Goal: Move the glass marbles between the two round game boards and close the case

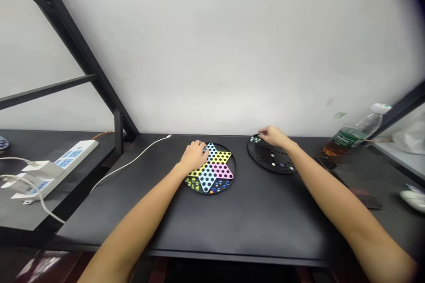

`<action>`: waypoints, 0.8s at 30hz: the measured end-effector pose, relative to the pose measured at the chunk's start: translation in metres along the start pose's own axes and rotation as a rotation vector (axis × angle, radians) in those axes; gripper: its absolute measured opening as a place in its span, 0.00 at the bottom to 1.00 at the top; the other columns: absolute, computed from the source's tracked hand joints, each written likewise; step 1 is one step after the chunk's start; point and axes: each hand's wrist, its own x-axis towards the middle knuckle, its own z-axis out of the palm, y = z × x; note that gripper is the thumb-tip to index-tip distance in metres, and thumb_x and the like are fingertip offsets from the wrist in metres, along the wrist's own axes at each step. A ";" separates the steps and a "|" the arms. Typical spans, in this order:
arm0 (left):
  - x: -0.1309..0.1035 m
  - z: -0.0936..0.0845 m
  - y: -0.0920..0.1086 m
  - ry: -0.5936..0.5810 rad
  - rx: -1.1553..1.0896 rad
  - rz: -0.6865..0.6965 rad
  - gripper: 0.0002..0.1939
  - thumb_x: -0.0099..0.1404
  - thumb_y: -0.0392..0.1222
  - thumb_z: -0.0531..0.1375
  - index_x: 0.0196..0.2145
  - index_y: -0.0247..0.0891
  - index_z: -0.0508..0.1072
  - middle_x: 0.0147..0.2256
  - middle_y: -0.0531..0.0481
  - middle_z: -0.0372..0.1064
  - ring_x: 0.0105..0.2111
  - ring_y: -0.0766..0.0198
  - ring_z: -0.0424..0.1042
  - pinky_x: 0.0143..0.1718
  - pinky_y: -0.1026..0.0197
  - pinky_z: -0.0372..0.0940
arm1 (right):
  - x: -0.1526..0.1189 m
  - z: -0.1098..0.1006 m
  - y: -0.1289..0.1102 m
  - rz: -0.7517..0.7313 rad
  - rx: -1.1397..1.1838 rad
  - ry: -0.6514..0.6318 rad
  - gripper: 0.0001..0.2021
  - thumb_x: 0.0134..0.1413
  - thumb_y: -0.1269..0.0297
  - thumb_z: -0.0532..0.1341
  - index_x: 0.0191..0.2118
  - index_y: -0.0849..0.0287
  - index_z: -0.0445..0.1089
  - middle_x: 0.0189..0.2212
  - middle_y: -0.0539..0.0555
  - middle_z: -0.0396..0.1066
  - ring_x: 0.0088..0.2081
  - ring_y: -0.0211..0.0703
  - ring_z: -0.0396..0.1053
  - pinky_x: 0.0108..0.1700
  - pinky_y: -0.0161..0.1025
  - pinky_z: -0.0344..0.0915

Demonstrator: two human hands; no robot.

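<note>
A round Chinese checkers board (208,173) lies on the dark table, with a star of blue, yellow and pink points full of black holes. Yellow-green marbles (192,183) and blue marbles (222,184) sit in its near rim pockets. My left hand (195,156) rests over the board's far left part, fingers together and curled down, hiding what is under them. To the right is a round black tray (265,161) with a few white and purple pieces. My right hand (272,135) pinches at its far left edge, beside clear-green marbles (255,140); what its fingertips hold is too small to tell.
A white cable (131,162) runs across the table's left part. Further left stands a power strip (68,163) with plugged-in chargers. On the right, a bottle of amber drink (352,137) leans near a dark phone-like object (371,202) and a white mouse (413,197). A wall (229,53) rises behind.
</note>
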 end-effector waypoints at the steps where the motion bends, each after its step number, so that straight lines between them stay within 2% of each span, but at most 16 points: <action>1: 0.000 0.000 0.000 -0.002 -0.001 0.000 0.18 0.72 0.46 0.48 0.51 0.38 0.71 0.50 0.41 0.69 0.50 0.52 0.67 0.52 0.51 0.62 | 0.000 0.003 0.001 0.000 0.010 0.010 0.16 0.59 0.66 0.59 0.51 0.63 0.76 0.41 0.58 0.78 0.44 0.47 0.74 0.47 0.37 0.65; 4: 0.000 0.000 -0.001 -0.007 0.001 0.000 0.18 0.72 0.46 0.48 0.51 0.38 0.71 0.50 0.41 0.69 0.50 0.52 0.66 0.52 0.52 0.62 | 0.005 0.009 -0.002 0.020 0.042 0.050 0.15 0.57 0.67 0.62 0.49 0.62 0.75 0.39 0.57 0.78 0.41 0.45 0.74 0.45 0.36 0.66; 9: 0.001 0.001 -0.001 -0.005 0.006 0.003 0.18 0.72 0.46 0.48 0.51 0.39 0.71 0.50 0.42 0.69 0.51 0.53 0.66 0.53 0.52 0.61 | 0.011 0.012 0.001 0.015 0.105 0.041 0.12 0.54 0.67 0.64 0.44 0.61 0.75 0.39 0.57 0.78 0.41 0.44 0.74 0.45 0.36 0.66; 15: 0.001 0.002 0.000 0.002 0.014 0.002 0.19 0.72 0.46 0.48 0.51 0.37 0.71 0.50 0.41 0.69 0.50 0.52 0.67 0.52 0.51 0.62 | -0.003 -0.006 0.001 0.037 0.189 0.131 0.11 0.59 0.62 0.59 0.39 0.61 0.77 0.36 0.57 0.79 0.40 0.46 0.74 0.45 0.39 0.66; 20: 0.000 -0.002 0.005 -0.001 0.083 -0.030 0.19 0.72 0.47 0.48 0.50 0.37 0.72 0.49 0.41 0.70 0.50 0.52 0.67 0.51 0.53 0.62 | -0.025 -0.032 -0.013 -0.060 0.184 0.023 0.17 0.60 0.52 0.57 0.39 0.60 0.77 0.38 0.57 0.79 0.41 0.48 0.74 0.44 0.38 0.66; 24: -0.002 -0.006 0.008 0.013 0.172 -0.082 0.20 0.72 0.48 0.47 0.47 0.35 0.73 0.47 0.39 0.71 0.49 0.51 0.67 0.50 0.52 0.62 | -0.038 -0.043 -0.018 0.002 0.044 -0.157 0.19 0.59 0.49 0.58 0.39 0.61 0.77 0.37 0.60 0.79 0.39 0.50 0.75 0.41 0.40 0.66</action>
